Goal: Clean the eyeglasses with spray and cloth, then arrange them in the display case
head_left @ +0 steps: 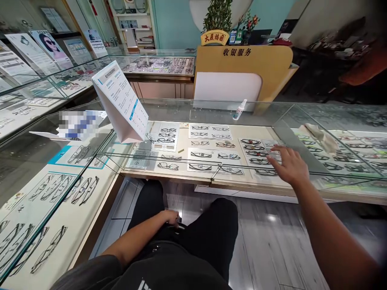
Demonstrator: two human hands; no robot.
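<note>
My right hand (292, 164) is spread palm down over the glass top of the display counter (260, 117), with nothing in it. Whether its fingers touch the glass I cannot tell. Eyeglasses (253, 148) lie in rows under the glass, just left of that hand. Low in front of my lap, my left hand (172, 216) is closed around something small and dark; its kind is hidden. A white spray bottle (240, 110) stands on the counter, and a beige cloth (320, 137) lies to the right of my right hand.
A tent-shaped sign (122, 102) stands on the glass at the counter's left corner, beside a folded paper box (75, 125). More eyeglasses (50, 249) fill the left case. Behind stands a wooden cashier desk (242, 60) with a plant (217, 16).
</note>
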